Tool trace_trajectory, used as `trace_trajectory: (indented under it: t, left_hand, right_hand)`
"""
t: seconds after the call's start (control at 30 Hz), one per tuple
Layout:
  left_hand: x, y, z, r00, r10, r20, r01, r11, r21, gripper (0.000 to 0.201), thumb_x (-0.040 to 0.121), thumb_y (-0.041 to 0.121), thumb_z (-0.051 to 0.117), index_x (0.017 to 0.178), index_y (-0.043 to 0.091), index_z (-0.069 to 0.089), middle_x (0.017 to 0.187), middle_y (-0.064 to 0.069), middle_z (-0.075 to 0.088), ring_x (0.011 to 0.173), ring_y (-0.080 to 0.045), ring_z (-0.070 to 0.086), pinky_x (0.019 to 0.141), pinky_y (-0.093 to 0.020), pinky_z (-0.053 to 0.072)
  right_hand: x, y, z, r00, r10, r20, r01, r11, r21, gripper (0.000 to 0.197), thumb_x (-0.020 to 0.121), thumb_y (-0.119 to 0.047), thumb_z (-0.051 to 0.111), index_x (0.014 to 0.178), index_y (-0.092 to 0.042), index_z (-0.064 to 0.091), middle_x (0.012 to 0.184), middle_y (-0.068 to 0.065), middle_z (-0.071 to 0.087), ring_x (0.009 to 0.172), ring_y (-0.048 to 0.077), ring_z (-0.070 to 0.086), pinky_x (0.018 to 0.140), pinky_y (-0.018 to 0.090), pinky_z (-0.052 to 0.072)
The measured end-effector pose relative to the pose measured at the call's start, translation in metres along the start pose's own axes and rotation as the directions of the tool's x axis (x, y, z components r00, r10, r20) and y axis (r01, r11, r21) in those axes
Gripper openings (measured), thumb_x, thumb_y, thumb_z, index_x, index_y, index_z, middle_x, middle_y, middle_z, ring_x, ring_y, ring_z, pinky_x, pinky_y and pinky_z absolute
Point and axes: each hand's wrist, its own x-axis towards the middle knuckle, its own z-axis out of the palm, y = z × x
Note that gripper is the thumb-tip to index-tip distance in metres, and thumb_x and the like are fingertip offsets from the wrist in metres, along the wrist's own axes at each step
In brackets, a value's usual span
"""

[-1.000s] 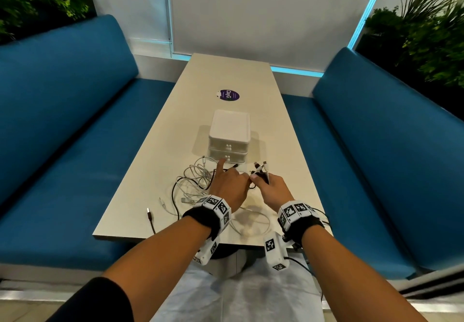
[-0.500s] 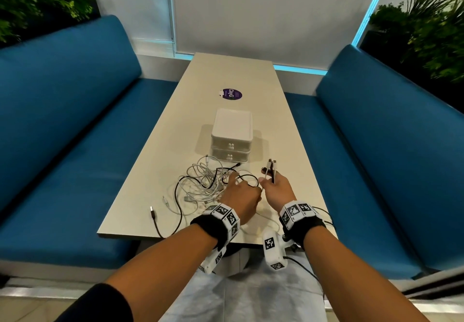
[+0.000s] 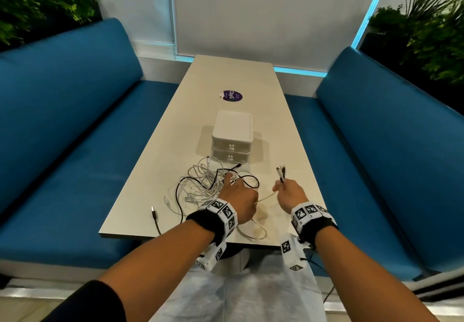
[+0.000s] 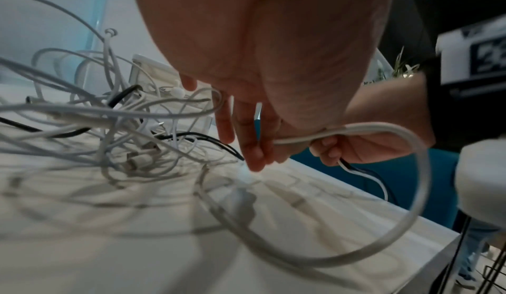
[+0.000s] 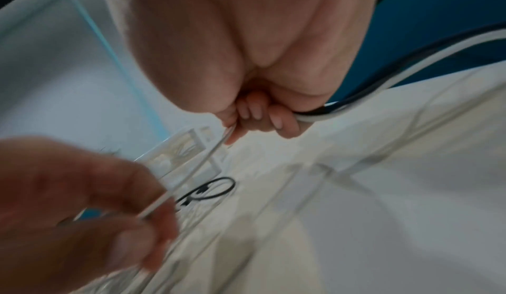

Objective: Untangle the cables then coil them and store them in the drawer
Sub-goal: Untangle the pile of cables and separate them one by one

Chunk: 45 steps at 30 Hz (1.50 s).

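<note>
Left of your left hand [image 3: 238, 197], the tangle of white and black cables [image 3: 206, 183] lies heaped on the desk [image 3: 155, 171], with loose plug ends trailing toward the near edge. Your left hand rests at the tangle's right side, fingers [image 4: 247, 145] pointing down and pinching a white cable [image 4: 383, 130] that runs across to your right hand [image 3: 291, 195]. Beyond both hands stands the white drawer unit [image 3: 232, 141], its two drawers closed. Your right hand is fisted around a black and a white cable [image 5: 356, 97], their plug ends [image 3: 281, 172] sticking up above the knuckles, just right of the tangle.
</note>
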Motion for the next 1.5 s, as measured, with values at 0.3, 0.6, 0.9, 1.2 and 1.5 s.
trace_trajectory:
  t: [0.3, 0.6, 0.9, 1.2, 1.5]
  left_hand:
    - [0.006, -0.008, -0.007, 0.998, 0.05, -0.042, -0.055, 0.991, -0.124, 0.021, 0.098, 0.024, 0.044, 0.093, 0.027, 0.064, 0.089, 0.005, 0.064, 0.111, -0.021, 0.052, 0.115, -0.054, -0.003]
    - [0.008, -0.005, 0.003, 0.993, 0.115, 0.025, -0.118, 0.98, 0.157, 0.029, 0.09, 0.006, 0.045, 0.103, 0.023, 0.065, 0.085, -0.003, 0.071, 0.094, -0.024, 0.068, 0.121, -0.047, 0.0]
    - [0.013, -0.009, 0.01, 0.996, 0.087, -0.033, -0.085, 0.994, 0.067, 0.023, 0.099, 0.021, 0.046, 0.12, 0.016, 0.052, 0.097, -0.003, 0.07, 0.099, -0.026, 0.065, 0.115, -0.048, 0.007]
    - [0.014, -0.036, -0.006, 0.996, 0.027, 0.082, -0.026, 0.999, -0.021, 0.018, 0.092, 0.018, 0.048, 0.08, 0.026, 0.057, 0.079, 0.007, 0.068, 0.091, -0.016, 0.061, 0.112, -0.049, 0.008]
    - [0.011, -0.023, -0.001, 0.99, 0.098, -0.098, -0.093, 0.994, 0.05, 0.026, 0.101, 0.017, 0.04, 0.108, 0.021, 0.065, 0.095, -0.006, 0.073, 0.102, -0.023, 0.065, 0.121, -0.037, 0.004]
  right_hand:
    - [0.0, 0.017, -0.023, 0.975, 0.082, -0.208, -0.08, 0.997, 0.02, 0.027, 0.103, -0.015, 0.032, 0.101, -0.002, 0.057, 0.115, 0.018, 0.062, 0.105, 0.035, 0.057, 0.082, 0.032, 0.042]
    - [-0.016, -0.012, -0.002, 0.991, -0.131, 0.035, 0.099, 0.872, 0.48, 0.028, 0.106, -0.024, 0.032, 0.089, -0.012, 0.051, 0.084, 0.01, 0.068, 0.082, 0.028, 0.071, 0.077, 0.04, 0.059]
    - [-0.019, -0.011, 0.005, 0.897, -0.381, 0.226, 0.417, 0.898, -0.143, 0.03, 0.103, -0.033, 0.035, 0.092, -0.016, 0.057, 0.085, 0.006, 0.065, 0.079, 0.026, 0.06, 0.074, 0.038, 0.048]
    - [-0.012, 0.021, -0.025, 0.954, -0.275, 0.121, 0.276, 0.643, -0.715, 0.024, 0.103, -0.026, 0.031, 0.115, -0.012, 0.045, 0.092, 0.011, 0.063, 0.07, 0.029, 0.05, 0.06, 0.036, 0.04]
    - [-0.021, -0.008, -0.004, 0.98, -0.2, -0.003, 0.193, 0.949, -0.249, 0.029, 0.103, -0.03, 0.031, 0.113, -0.011, 0.051, 0.098, 0.019, 0.064, 0.089, 0.041, 0.061, 0.074, 0.04, 0.048]
